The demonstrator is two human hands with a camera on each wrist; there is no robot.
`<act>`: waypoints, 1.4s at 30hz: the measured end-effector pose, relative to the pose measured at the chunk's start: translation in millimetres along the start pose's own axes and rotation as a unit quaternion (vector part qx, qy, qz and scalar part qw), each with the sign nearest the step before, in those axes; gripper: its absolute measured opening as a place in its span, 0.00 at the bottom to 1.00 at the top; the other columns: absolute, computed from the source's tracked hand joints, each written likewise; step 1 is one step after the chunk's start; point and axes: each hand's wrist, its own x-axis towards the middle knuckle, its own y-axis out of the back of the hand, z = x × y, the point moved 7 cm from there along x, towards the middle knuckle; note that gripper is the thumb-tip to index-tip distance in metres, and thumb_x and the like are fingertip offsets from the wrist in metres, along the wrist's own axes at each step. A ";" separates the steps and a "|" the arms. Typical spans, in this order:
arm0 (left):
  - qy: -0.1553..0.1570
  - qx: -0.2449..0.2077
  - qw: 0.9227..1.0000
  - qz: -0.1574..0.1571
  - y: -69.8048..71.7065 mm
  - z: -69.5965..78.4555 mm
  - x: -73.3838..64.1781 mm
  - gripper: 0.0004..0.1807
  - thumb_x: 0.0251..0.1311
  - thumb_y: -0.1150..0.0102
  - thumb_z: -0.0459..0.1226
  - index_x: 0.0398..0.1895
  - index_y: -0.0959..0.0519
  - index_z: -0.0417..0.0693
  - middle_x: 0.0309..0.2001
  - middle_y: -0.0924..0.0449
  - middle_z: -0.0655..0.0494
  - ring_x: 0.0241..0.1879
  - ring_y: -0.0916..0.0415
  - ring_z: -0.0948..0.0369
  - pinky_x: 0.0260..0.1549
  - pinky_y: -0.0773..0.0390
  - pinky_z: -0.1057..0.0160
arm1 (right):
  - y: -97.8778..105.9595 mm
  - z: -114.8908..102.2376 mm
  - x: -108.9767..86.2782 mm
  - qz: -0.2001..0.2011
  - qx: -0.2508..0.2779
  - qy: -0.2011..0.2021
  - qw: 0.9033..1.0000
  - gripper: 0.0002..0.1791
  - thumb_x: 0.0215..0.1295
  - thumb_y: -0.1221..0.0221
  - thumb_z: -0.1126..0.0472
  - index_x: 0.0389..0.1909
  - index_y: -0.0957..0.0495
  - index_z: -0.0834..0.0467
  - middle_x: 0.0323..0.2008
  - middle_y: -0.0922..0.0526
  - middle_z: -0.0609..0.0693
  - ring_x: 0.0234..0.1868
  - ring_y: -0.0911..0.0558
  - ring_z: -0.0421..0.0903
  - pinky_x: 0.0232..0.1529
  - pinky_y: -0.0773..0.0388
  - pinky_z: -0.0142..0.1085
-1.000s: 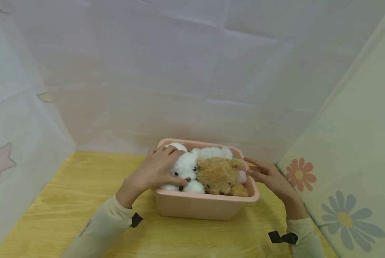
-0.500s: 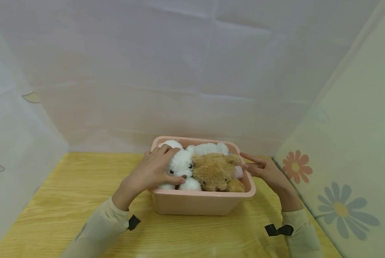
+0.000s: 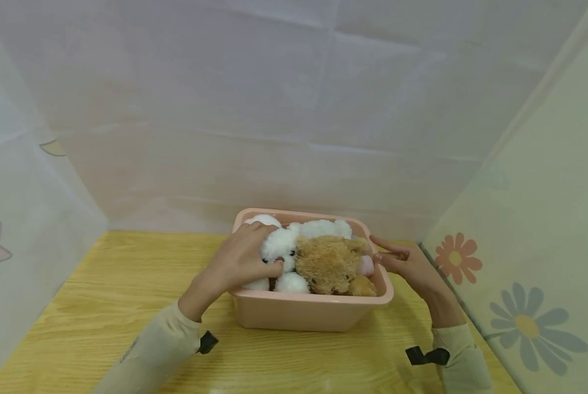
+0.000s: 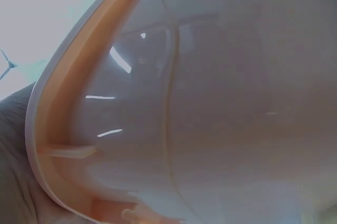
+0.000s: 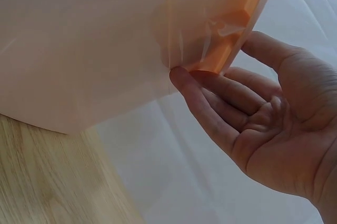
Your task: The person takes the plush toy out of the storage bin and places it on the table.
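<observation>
A pink plastic storage bin (image 3: 294,314) stands on the table, filled with plush toys. At its left end my left hand (image 3: 242,257) reaches over the rim and holds a white plush animal (image 3: 283,243) by the head, thumb bent across its face. That hand hides part of the toy's left side. Beside it lies a brown teddy bear (image 3: 328,262), face toward me. My right hand (image 3: 407,268) grips the bin's right rim. In the right wrist view its fingers (image 5: 205,105) curl under the rim, with the thumb against the rim's outer edge.
Another white plush toy (image 3: 323,229) lies along the bin's back side, and a small pink piece (image 3: 366,266) shows at the right end. The wooden table (image 3: 141,273) is enclosed by pale cloth walls (image 3: 274,137), the right one printed with flowers.
My left thumb has bent and slid slightly up the white plush animal's face. The right hand keeps its place at the rim. The whole head view has shifted a little.
</observation>
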 end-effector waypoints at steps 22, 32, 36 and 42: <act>-0.062 -0.113 0.984 0.126 17.7 -1.1 -1.2 0.27 0.51 0.28 0.44 0.56 0.17 0.47 0.47 0.17 0.59 0.53 0.27 0.57 0.41 0.21 0.57 | -3.2 -1.6 1.9 0.017 -0.026 -0.015 0.999 0.30 0.76 0.41 0.54 0.76 0.33 0.46 0.55 0.17 0.58 0.65 0.26 0.59 0.61 0.30 0.61; -0.054 -0.074 0.996 -0.001 21.8 -4.2 -2.3 0.46 0.51 0.25 0.58 0.74 0.30 0.61 0.63 0.29 0.55 0.64 0.37 0.53 0.50 0.27 0.44 | -3.6 -0.7 -0.4 0.011 -0.044 -0.017 0.999 0.30 0.76 0.42 0.50 0.77 0.34 0.43 0.66 0.25 0.56 0.67 0.28 0.61 0.60 0.29 0.58; -0.022 -0.049 0.998 -0.042 24.0 -11.3 -8.6 0.53 0.49 0.27 0.65 0.77 0.35 0.58 0.68 0.34 0.52 0.64 0.35 0.53 0.55 0.31 0.42 | -2.9 -2.5 -4.8 -0.038 -0.035 -0.005 0.999 0.32 0.78 0.44 0.56 0.79 0.39 0.44 0.70 0.30 0.57 0.67 0.27 0.54 0.60 0.29 0.59; 0.019 -0.096 0.993 -0.059 26.6 -17.9 -12.5 0.41 0.50 0.25 0.62 0.66 0.25 0.57 0.73 0.41 0.51 0.58 0.29 0.55 0.50 0.23 0.50 | -4.6 -13.6 -14.5 -0.119 0.014 0.010 0.993 0.35 0.79 0.47 0.67 0.81 0.46 0.52 0.74 0.38 0.61 0.70 0.30 0.46 0.62 0.28 0.44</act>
